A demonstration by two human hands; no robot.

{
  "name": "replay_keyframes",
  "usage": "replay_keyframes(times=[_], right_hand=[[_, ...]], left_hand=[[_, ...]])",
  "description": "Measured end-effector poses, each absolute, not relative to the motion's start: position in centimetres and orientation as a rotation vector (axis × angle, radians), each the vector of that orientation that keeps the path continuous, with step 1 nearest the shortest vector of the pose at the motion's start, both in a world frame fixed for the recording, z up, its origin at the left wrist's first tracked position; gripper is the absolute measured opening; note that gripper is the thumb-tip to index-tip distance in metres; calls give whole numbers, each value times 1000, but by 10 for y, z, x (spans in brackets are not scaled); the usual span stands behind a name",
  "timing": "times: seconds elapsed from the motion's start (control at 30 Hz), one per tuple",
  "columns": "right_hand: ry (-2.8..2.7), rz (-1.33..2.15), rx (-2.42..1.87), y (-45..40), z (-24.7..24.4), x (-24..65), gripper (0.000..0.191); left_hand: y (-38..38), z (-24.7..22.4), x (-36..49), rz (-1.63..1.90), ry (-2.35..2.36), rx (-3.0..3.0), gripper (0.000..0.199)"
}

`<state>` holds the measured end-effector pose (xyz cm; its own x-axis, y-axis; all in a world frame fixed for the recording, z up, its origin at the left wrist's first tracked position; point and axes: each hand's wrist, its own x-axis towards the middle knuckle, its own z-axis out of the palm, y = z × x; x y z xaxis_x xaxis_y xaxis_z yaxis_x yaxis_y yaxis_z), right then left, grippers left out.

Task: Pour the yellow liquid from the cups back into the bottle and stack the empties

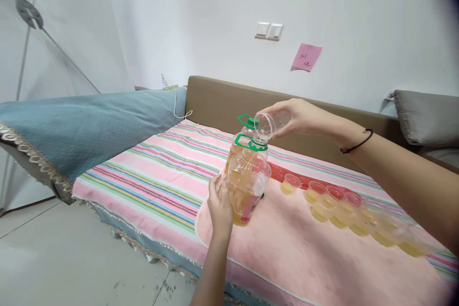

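My right hand [296, 117] grips a clear plastic cup [266, 126], tipped sideways with its rim over the mouth of the front bottle. That large clear bottle [247, 177] has a green handle ring and is partly filled with yellowish liquid. Against its lower left side rests my left hand [219, 203], its fingers around the bottle. A second bottle with a green handle [245, 121] stands just behind, partly hidden. To the right, several clear cups of yellow liquid [290, 185] are lined up in rows on a pink mat [287, 248].
A striped cloth [150, 167] covers the surface under the mat. Red material [301, 177] lies behind the cups. At the left is a blue-covered armrest [107, 124], at the right a grey cushion [426, 114]. A brown backrest [218, 100] runs along the wall.
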<state>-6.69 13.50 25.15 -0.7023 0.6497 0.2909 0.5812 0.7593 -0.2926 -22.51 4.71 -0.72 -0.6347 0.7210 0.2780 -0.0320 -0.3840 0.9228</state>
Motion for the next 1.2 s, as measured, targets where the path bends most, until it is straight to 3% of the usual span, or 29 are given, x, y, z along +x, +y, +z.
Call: replay_keyframes(times=[0.33,0.7,0.87,1.0,1.2], right_hand=[[-2712,-680,-449,126,246,-73,30],[-2715,-1026,-349,98,230,-49,46],[-2518,-837,-634,93,212,-7,41],[-2296,-435,-910,70,179,32,47],[-1879,209,-1331,12,97,95,59]], left_hand=[[47,-7,-224,2033,1337,940,35],[50,-9,-226,2054,1332,954,37],[57,-15,-227,2041,1326,998,40],[69,-20,-231,2004,1238,980,45],[91,-21,-245,1864,1084,995,70]])
